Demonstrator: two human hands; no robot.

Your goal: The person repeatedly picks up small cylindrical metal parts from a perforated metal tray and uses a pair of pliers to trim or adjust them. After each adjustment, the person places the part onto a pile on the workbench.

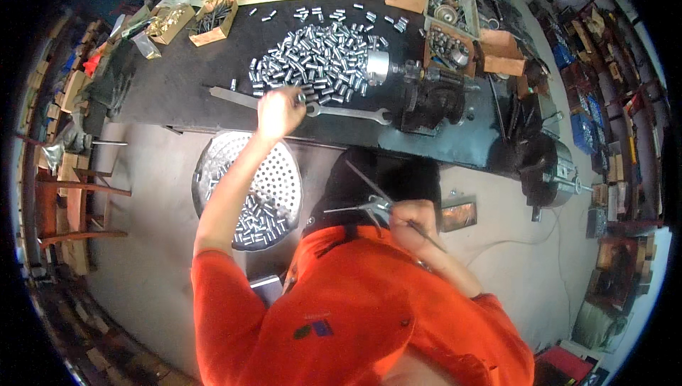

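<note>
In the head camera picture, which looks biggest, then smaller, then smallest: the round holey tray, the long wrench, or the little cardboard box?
1. Round holey tray, biggest.
2. Long wrench.
3. Little cardboard box, smallest, though it sits farther away.

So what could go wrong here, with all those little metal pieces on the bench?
The left hand reaches into the loose pile of small metal cylinders; a nudge might roll some off the black bench, perhaps missing the perforated tray below. The right hand holds thin metal tools near the body, so a slip might poke the person.
</note>
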